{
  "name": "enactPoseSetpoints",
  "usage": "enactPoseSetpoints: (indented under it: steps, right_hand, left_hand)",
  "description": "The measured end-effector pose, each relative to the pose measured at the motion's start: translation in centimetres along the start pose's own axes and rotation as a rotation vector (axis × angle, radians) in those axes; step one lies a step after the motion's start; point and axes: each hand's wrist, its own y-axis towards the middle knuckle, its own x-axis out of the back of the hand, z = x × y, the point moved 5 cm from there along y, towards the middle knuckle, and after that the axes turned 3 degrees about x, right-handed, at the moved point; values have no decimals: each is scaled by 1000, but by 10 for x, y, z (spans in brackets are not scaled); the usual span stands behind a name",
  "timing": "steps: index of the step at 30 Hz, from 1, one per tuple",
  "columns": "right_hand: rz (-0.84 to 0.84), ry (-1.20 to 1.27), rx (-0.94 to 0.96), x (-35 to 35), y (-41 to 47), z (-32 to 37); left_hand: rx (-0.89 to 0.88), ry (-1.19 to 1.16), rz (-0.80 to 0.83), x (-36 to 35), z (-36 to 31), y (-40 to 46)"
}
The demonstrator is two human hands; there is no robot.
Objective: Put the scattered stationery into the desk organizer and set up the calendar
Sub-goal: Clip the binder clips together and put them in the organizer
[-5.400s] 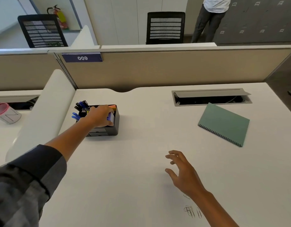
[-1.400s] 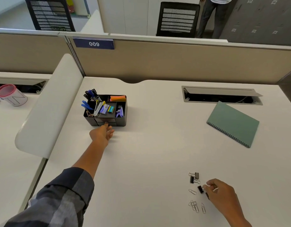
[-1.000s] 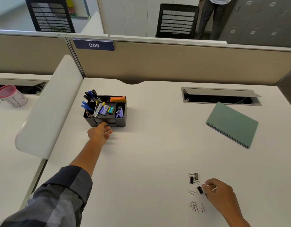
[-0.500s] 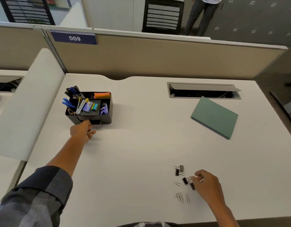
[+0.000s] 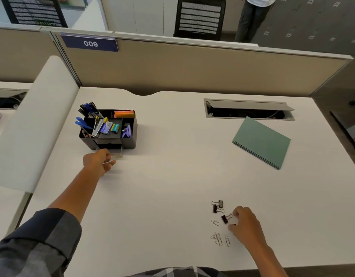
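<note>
The black desk organizer (image 5: 130, 143) stands at the left of the white desk, filled with pens, scissors, sticky notes and small boxes. Its clear drawer (image 5: 118, 153) is pulled partly out at the front. My left hand (image 5: 97, 161) grips the drawer's front edge. At the near right lie binder clips (image 5: 217, 206) and several paper clips (image 5: 218, 238). My right hand (image 5: 245, 224) pinches one black binder clip (image 5: 225, 218) on the desk. The green spiral calendar (image 5: 262, 140) lies flat at the far right.
An open cable tray (image 5: 248, 109) is set into the desk behind the calendar. A beige partition (image 5: 192, 70) closes the back, and a white divider (image 5: 36, 120) runs along the left. A person stands beyond the partition, near an office chair.
My left hand left the organizer's top, dropped to its front and pulled the clear drawer out. My right hand moved to the clips and took hold of a binder clip.
</note>
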Motion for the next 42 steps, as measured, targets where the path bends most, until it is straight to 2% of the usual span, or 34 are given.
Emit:
enactPoseSetpoints:
  steps: [12, 21, 26, 29, 31, 34, 39, 42]
  right_hand:
    - [5, -58, 69, 5, -1, -9]
    - [44, -52, 72, 3, -9, -16]
    - [86, -47, 87, 2, -8, -18]
    - [50, -23, 65, 11, -6, -11]
    - [-25, 100, 79, 24, -6, 8]
    - [-67, 507, 108, 39, -12, 57]
    - [76, 1267, 37, 28, -21, 146]
    - [147, 1376, 32, 19, -24, 181]
  left_hand:
    - [-84, 99, -22, 11, -1, -32]
    - [-272, 173, -103, 29, 23, -67]
    - [-412, 178, -26, 23, 42, -102]
    - [-492, 259, 27, 20, 54, -120]
    - [-518, 298, 74, 17, 62, -130]
    - [-508, 350, 198, 5, 75, -149]
    - [-502, 440, 520, -32, 95, -191]
    - [-514, 418, 549, -43, 99, -205]
